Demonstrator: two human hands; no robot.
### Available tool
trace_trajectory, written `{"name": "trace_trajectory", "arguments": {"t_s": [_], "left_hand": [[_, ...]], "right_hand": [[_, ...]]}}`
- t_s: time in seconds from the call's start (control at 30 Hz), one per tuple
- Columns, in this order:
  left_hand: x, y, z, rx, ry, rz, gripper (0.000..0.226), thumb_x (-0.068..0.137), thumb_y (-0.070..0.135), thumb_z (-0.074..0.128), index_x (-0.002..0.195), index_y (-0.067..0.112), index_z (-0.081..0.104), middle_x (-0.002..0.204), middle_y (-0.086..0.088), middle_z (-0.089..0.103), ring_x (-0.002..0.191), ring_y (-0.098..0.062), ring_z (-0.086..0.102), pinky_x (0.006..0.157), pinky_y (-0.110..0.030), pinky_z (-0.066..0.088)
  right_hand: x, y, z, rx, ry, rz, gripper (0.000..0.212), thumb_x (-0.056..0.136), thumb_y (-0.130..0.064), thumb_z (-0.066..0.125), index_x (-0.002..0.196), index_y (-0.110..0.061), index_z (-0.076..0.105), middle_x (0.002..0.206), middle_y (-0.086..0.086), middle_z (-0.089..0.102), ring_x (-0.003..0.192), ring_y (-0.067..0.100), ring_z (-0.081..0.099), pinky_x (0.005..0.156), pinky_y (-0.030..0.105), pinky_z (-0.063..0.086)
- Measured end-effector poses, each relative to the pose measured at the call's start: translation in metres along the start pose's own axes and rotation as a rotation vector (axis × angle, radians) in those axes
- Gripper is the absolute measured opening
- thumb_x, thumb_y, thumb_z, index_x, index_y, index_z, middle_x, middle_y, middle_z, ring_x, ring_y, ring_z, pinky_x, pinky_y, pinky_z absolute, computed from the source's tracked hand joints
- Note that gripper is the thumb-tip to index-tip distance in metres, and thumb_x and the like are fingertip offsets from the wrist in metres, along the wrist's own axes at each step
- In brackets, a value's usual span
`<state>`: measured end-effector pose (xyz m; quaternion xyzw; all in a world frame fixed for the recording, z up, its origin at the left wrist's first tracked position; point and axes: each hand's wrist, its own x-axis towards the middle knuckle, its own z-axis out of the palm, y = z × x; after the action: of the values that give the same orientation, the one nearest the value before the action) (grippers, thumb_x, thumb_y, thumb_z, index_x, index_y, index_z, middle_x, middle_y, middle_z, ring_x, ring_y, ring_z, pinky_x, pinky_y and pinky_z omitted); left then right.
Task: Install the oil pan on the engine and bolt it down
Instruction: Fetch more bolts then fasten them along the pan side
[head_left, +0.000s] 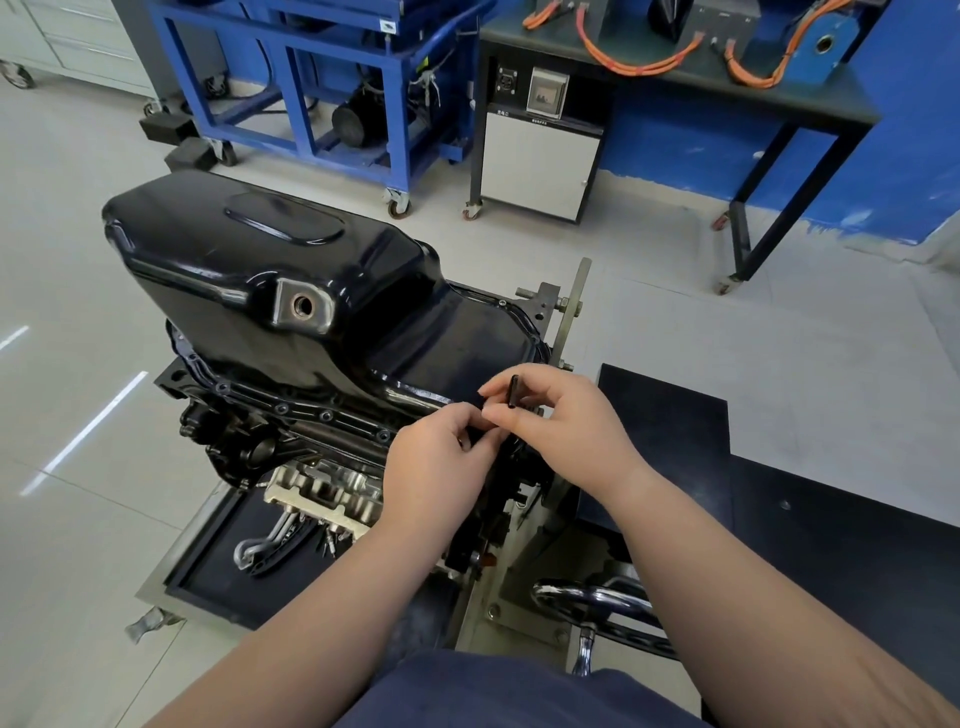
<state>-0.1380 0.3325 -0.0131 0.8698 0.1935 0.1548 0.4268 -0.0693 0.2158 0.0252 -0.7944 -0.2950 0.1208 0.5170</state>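
Pan (270, 260) sits on engine (291, 441), centre frame. Both hands work at its lower-right flange. Right hand (561, 431) pinches a near-upright black rod (514, 391). Left hand (441, 467), touching it, pinches a dark piece (480, 432) I cannot identify.

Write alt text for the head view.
A right hand pinching a short black rod and a left hand curled beside it meet at the near rim of a black oil pan seated on an engine.
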Motion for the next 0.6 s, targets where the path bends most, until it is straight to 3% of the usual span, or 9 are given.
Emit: {"name": "trace_trajectory", "arguments": {"t_s": [0.13, 0.3, 0.33, 0.4, 0.47, 0.57, 0.6], "left_hand": [[-0.0004, -0.0012, -0.0011, -0.011, -0.009, 0.039, 0.025, 0.078, 0.036, 0.066, 0.059, 0.044, 0.051, 0.048, 0.016, 0.05, 0.052, 0.0, 0.048, 0.052, -0.01, 0.035], [-0.0044, -0.0015, -0.0001, -0.055, -0.006, 0.053, 0.028, 0.078, 0.034, 0.068, 0.062, 0.046, 0.05, 0.055, 0.023, 0.052, 0.05, 0.0, 0.047, 0.05, -0.01, 0.036], [-0.0048, -0.001, 0.0004, -0.061, -0.008, 0.047, 0.023, 0.077, 0.036, 0.068, 0.064, 0.045, 0.051, 0.055, 0.022, 0.052, 0.05, 0.0, 0.047, 0.05, -0.011, 0.036], [-0.0044, 0.0003, 0.0018, -0.053, -0.001, 0.032, 0.018, 0.076, 0.038, 0.066, 0.065, 0.043, 0.053, 0.052, 0.018, 0.051, 0.051, -0.002, 0.046, 0.048, -0.014, 0.035], [-0.0038, 0.0011, 0.0026, -0.009, 0.015, 0.012, 0.017, 0.078, 0.034, 0.066, 0.064, 0.037, 0.056, 0.046, 0.01, 0.046, 0.047, -0.006, 0.044, 0.045, -0.017, 0.032], [-0.0035, 0.0012, 0.0008, 0.031, 0.026, 0.003, 0.03, 0.08, 0.031, 0.065, 0.056, 0.039, 0.049, 0.046, 0.016, 0.05, 0.048, -0.003, 0.046, 0.044, -0.016, 0.027], [-0.0032, 0.0009, -0.0002, 0.027, 0.014, 0.004, 0.027, 0.081, 0.032, 0.064, 0.058, 0.038, 0.052, 0.049, 0.023, 0.051, 0.051, 0.001, 0.048, 0.044, -0.014, 0.028]], "right_hand": [[-0.0021, -0.0012, -0.0031, -0.016, -0.071, -0.007, 0.029, 0.089, -0.006, 0.058, 0.102, -0.029, 0.07, 0.096, -0.022, 0.068, 0.098, -0.006, 0.061, 0.087, 0.012, 0.047], [-0.0011, -0.0001, -0.0006, -0.019, 0.056, 0.034, 0.005, 0.078, -0.016, 0.073, 0.08, -0.02, 0.075, 0.072, -0.024, 0.067, 0.08, -0.007, 0.062, 0.071, 0.005, 0.044], [-0.0005, -0.0001, 0.0007, -0.033, 0.08, 0.025, 0.003, 0.076, -0.018, 0.075, 0.075, -0.017, 0.073, 0.068, -0.023, 0.065, 0.075, -0.005, 0.06, 0.067, 0.007, 0.044], [0.0, -0.0004, 0.0044, -0.059, 0.107, 0.0, 0.018, 0.073, -0.021, 0.077, 0.069, -0.008, 0.065, 0.065, -0.013, 0.062, 0.068, 0.004, 0.057, 0.063, 0.018, 0.046], [0.0, -0.0012, 0.0058, -0.087, 0.093, 0.001, 0.024, 0.074, -0.024, 0.077, 0.07, -0.005, 0.061, 0.069, -0.001, 0.062, 0.07, 0.016, 0.056, 0.066, 0.029, 0.046], [-0.0018, -0.0025, 0.0026, -0.035, -0.015, 0.012, 0.003, 0.081, -0.019, 0.07, 0.083, -0.018, 0.07, 0.082, -0.007, 0.069, 0.081, 0.006, 0.062, 0.077, 0.026, 0.051], [-0.0023, -0.0022, 0.0008, -0.023, -0.047, 0.008, 0.014, 0.083, -0.014, 0.067, 0.091, -0.025, 0.071, 0.088, -0.014, 0.07, 0.089, 0.002, 0.063, 0.082, 0.021, 0.051]]}}
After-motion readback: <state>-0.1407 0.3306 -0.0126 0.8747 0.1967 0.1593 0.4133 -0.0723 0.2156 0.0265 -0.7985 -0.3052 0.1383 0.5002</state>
